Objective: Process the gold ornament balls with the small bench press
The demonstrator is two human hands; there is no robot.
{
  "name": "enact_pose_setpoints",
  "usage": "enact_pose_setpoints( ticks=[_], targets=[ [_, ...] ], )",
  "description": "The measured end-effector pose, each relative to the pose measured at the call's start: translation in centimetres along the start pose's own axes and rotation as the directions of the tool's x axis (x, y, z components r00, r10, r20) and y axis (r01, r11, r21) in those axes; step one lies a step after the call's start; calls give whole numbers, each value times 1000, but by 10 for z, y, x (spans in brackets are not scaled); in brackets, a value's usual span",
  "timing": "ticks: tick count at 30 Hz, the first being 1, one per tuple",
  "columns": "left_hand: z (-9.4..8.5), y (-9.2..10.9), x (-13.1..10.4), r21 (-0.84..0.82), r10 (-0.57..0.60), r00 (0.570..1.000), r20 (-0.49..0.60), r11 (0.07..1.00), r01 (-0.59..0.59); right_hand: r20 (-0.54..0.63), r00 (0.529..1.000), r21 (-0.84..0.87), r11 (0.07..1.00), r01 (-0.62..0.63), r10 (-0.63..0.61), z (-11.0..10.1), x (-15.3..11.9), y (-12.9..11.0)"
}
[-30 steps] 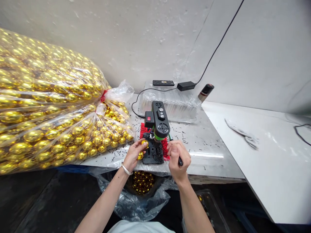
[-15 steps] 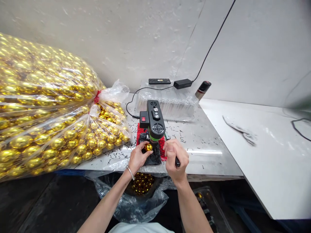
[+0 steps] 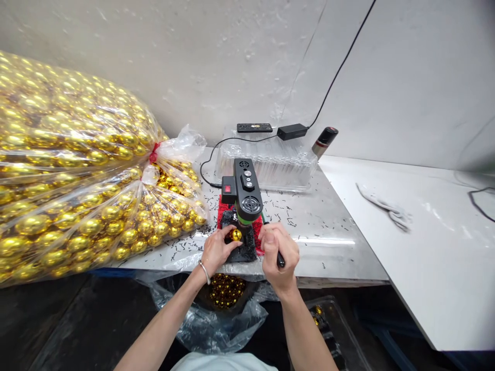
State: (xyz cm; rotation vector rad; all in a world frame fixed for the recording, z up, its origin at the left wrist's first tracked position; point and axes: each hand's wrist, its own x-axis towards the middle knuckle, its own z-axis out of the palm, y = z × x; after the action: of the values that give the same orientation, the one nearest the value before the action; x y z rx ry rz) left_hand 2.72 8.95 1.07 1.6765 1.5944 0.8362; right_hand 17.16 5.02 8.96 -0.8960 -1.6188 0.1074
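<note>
Between the thumb and fingers of my left hand (image 3: 219,248) is a gold ball (image 3: 236,235), held under the front end of a black machine (image 3: 248,188). The machine has a red switch on its left side and stands over a black base (image 3: 243,252) on a red mat (image 3: 259,242). My right hand (image 3: 279,252) is wrapped round a lever handle (image 3: 281,260) with a black knob, just right of the machine. A bracelet is on my left wrist.
Large clear bags of gold balls (image 3: 88,206) fill the left. Behind the machine stand a clear plastic box (image 3: 270,167), a power adapter (image 3: 293,132) and a dark-topped cylinder (image 3: 325,140). Black bits litter the table (image 3: 336,252). A bag-lined container of balls (image 3: 226,291) sits below.
Both hands stay in nearly the same places. My left hand and wrist have shifted very slightly left, and my right hand is a touch further left on the handle.
</note>
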Motion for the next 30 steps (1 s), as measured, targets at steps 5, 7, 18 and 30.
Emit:
enact_pose_setpoints(
  ticks=[5, 7, 18, 30],
  targets=[
    [-4, -1, -2, -43, -10, 1000, -20, 999, 10, -7, 1000, -6, 1000, 9, -9, 0, -1, 1],
    [-3, 0, 0, -28, -2, 1000, -3, 1000, 2, -2, 1000, -18, 1000, 13, -13, 0, -1, 1],
    [1, 3, 5, 146, 123, 981, 149, 979, -145, 6, 1000, -34, 999, 3, -3, 0, -3, 1],
    [2, 0, 7, 99, 121, 982, 148, 986, -136, -15, 991, -45, 990, 131, -132, 15, -44, 34]
  ],
)
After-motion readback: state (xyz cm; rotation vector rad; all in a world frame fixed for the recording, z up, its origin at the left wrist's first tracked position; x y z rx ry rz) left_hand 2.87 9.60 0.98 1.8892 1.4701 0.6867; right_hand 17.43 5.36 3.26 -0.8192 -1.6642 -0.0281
